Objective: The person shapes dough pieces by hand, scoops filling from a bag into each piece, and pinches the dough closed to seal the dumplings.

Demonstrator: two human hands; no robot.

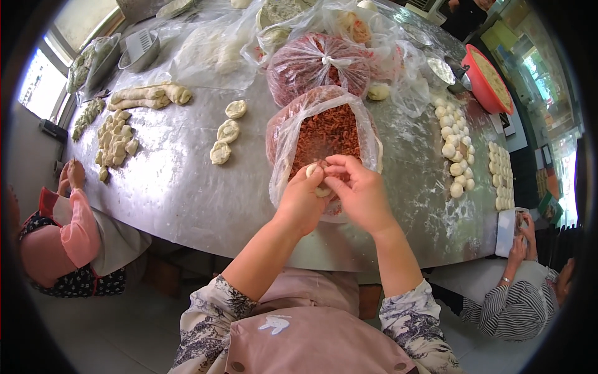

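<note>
A small piece of white dough [322, 191] rests in my left hand [299, 198], cupped around it. The fingertips of my right hand [359, 189] meet at the dough and pinch its edge. My fingers hide most of the piece, so any filling inside cannot be seen. Both hands are over the near side of an open clear plastic bag [279, 173], which holds red-brown chopped filling [329, 128]. Behind it sits a knotted bag of reddish filling [303, 70]. Three flattened dough rounds [228, 131] lie in a row to the left.
On the metal table [187, 196], cut dough pieces [114, 138] and dough rolls [149, 97] lie left. Several dough balls [451, 140], flatter rounds [501, 175] and a red basin [472, 86] are right. A person [60, 233] works at left; another [514, 290] sits at right.
</note>
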